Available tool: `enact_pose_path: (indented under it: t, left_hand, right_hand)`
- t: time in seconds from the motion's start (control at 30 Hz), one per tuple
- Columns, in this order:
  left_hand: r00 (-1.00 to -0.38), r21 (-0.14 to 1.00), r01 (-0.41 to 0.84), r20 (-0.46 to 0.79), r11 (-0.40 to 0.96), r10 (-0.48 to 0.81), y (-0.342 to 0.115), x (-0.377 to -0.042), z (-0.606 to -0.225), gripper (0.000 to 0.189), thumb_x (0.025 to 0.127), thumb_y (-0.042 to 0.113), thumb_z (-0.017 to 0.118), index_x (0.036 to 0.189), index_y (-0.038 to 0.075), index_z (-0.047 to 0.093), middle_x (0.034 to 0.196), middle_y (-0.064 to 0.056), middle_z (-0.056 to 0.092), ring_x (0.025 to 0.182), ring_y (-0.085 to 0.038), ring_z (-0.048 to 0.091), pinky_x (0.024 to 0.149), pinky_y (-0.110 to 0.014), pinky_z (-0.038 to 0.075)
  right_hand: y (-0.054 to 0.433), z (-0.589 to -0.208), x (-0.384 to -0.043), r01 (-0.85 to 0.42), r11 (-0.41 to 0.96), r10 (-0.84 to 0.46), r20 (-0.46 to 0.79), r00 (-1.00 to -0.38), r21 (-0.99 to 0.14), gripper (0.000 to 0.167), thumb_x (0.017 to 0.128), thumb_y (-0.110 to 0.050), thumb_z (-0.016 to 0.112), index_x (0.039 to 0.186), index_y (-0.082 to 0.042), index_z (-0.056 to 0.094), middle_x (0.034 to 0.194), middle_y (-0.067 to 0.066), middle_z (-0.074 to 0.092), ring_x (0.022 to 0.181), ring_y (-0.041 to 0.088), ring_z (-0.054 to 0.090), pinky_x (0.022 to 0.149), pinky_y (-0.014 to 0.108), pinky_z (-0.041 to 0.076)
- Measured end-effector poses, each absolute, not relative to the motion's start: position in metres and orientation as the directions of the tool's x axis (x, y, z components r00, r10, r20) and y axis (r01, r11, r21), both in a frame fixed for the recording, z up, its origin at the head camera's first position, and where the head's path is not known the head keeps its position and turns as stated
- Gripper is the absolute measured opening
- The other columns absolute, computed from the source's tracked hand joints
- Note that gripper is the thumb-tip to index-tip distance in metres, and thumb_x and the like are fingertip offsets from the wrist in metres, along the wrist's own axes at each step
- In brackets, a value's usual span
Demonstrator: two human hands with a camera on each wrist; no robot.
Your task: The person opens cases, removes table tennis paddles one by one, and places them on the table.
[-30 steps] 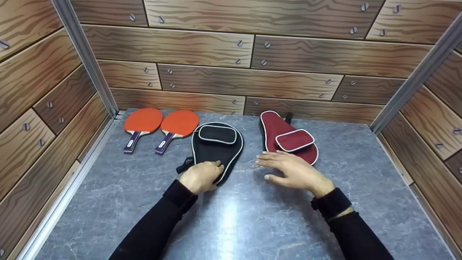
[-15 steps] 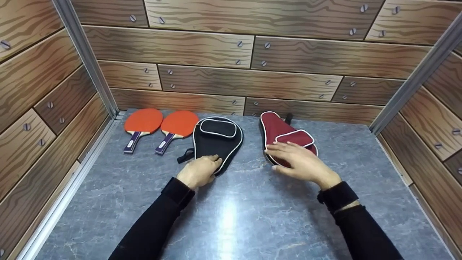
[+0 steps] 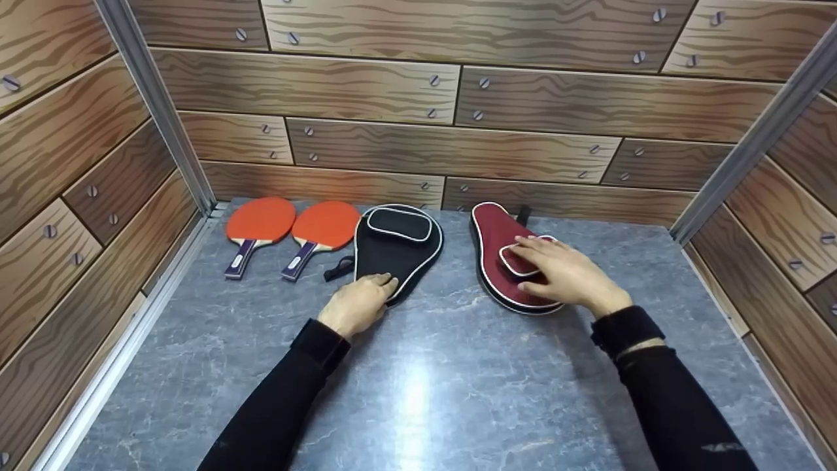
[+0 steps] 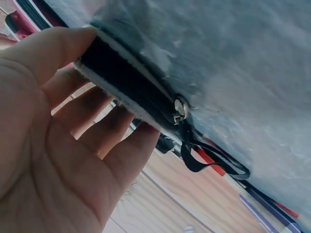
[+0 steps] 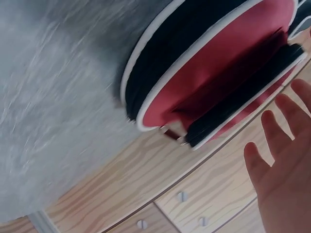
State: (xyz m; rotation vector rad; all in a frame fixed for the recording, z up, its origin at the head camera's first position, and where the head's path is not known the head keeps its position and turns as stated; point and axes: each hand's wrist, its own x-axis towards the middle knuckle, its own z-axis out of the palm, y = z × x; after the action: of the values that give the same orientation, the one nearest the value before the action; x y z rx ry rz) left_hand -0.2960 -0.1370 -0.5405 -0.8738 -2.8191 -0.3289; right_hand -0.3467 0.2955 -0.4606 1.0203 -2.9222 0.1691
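The black case (image 3: 387, 255) is on the grey, marbled desk (image 3: 497, 392), broad end toward the back wall (image 3: 366, 91). It is bat-shaped cloth edged in white piping, with a rounded black pocket (image 3: 399, 224). The left hand (image 3: 358, 304) pinches its narrow end, thumb on one face and fingers on the other, near a metal zip pull (image 4: 180, 108) and a looped black strap (image 4: 193, 165).

The red case (image 3: 495, 245) lies to its right (narrow end toward the wall, this one), with similar piping, black sides and a raised red pocket (image 3: 516, 260). The right hand (image 3: 567, 271) is over that pocket, fingers nearly straight, slightly spread and holding nothing (whether a fingertip touches the cloth, I cannot tell).

Left of the black case lie the inner bat (image 3: 325, 226) and the outer bat (image 3: 261, 220), with orange faces and purple handles. Each handle bears a small white label (lettering too small to read). The wall has wood-grain planks and slotted screws.
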Motion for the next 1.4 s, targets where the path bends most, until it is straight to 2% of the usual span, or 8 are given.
enact_pose_path:
  t: [0.07,0.23,0.37,0.43,0.63,0.97,1.2,1.4]
  left_hand:
    - [-0.809,0.153,0.577,0.240,0.802,0.536,-0.137,-0.292,-0.533,0.048,0.103,0.001,0.078,0.150,-0.006,0.073,0.154,-0.029,0.075,0.142,-0.048,0.075,0.121,-0.060,0.063]
    - [-0.797,0.142,0.581,0.302,0.802,0.524,-0.148,-0.315,-0.568,0.047,0.108,0.009,0.071,0.154,0.002,0.072,0.158,-0.021,0.075,0.146,-0.042,0.074,0.122,-0.058,0.063]
    - [-0.823,0.166,0.554,0.260,0.816,0.506,-0.145,-0.305,-0.546,0.046,0.108,0.005,0.072,0.154,0.000,0.072,0.158,-0.024,0.074,0.146,-0.046,0.074,0.120,-0.062,0.064]
    - [-0.835,0.176,0.540,0.233,0.823,0.498,-0.142,-0.293,-0.529,0.045,0.106,0.001,0.073,0.151,-0.003,0.073,0.156,-0.028,0.074,0.144,-0.049,0.074,0.118,-0.064,0.064]
    - [-0.843,0.147,0.526,0.221,0.838,0.490,-0.139,-0.287,-0.519,0.042,0.107,0.001,0.074,0.148,-0.003,0.075,0.154,-0.026,0.077,0.141,-0.048,0.076,0.115,-0.061,0.066]
    - [-0.815,0.095,0.551,0.272,0.829,0.511,-0.136,-0.282,-0.511,0.035,0.102,0.002,0.080,0.137,0.000,0.080,0.141,-0.021,0.083,0.123,-0.047,0.084,0.100,-0.061,0.072]
    - [-0.792,0.115,0.581,0.305,0.806,0.528,-0.122,-0.273,-0.498,0.042,0.104,0.007,0.083,0.145,0.002,0.077,0.144,-0.018,0.082,0.130,-0.042,0.082,0.107,-0.058,0.070]
    - [-0.776,0.153,0.620,0.267,0.769,0.572,-0.103,-0.267,-0.481,0.053,0.109,0.015,0.082,0.159,0.002,0.070,0.156,-0.018,0.077,0.144,-0.038,0.076,0.121,-0.053,0.064]
  right_hand:
    - [0.299,-0.459,-0.351,-0.600,0.795,-0.599,0.048,-0.800,-0.089,0.079,0.107,-0.039,0.082,0.174,-0.006,0.055,0.185,0.025,0.048,0.172,0.054,0.045,0.141,0.076,0.035]
    - [0.306,-0.457,-0.359,-0.529,0.836,-0.537,-0.019,-0.843,-0.144,0.082,0.106,-0.037,0.082,0.176,-0.005,0.051,0.188,0.029,0.039,0.175,0.060,0.034,0.138,0.086,0.030]
    - [0.310,-0.461,-0.365,-0.496,0.841,-0.514,-0.032,-0.857,-0.216,0.084,0.106,-0.031,0.083,0.175,0.000,0.049,0.185,0.036,0.038,0.173,0.067,0.031,0.137,0.087,0.029]
    - [0.311,-0.464,-0.367,-0.499,0.833,-0.519,-0.024,-0.854,-0.240,0.083,0.105,-0.028,0.084,0.174,0.003,0.049,0.183,0.040,0.039,0.171,0.068,0.034,0.138,0.084,0.031]
    - [0.309,-0.470,-0.369,-0.536,0.812,-0.548,0.015,-0.836,-0.229,0.076,0.104,-0.019,0.083,0.170,0.007,0.054,0.175,0.043,0.049,0.165,0.065,0.048,0.138,0.076,0.039]
    - [0.300,-0.470,-0.358,-0.560,0.808,-0.561,0.051,-0.826,-0.182,0.070,0.102,-0.011,0.083,0.169,-0.005,0.062,0.168,0.028,0.066,0.156,0.052,0.065,0.129,0.071,0.053]
    - [0.291,-0.470,-0.349,-0.567,0.810,-0.564,0.068,-0.823,-0.151,0.068,0.099,-0.014,0.088,0.164,-0.008,0.067,0.155,0.026,0.077,0.140,0.051,0.076,0.115,0.072,0.062]
    - [0.284,-0.472,-0.339,-0.575,0.800,-0.571,0.078,-0.818,-0.174,0.065,0.101,-0.014,0.088,0.163,-0.008,0.068,0.153,0.026,0.078,0.138,0.051,0.077,0.115,0.071,0.062]
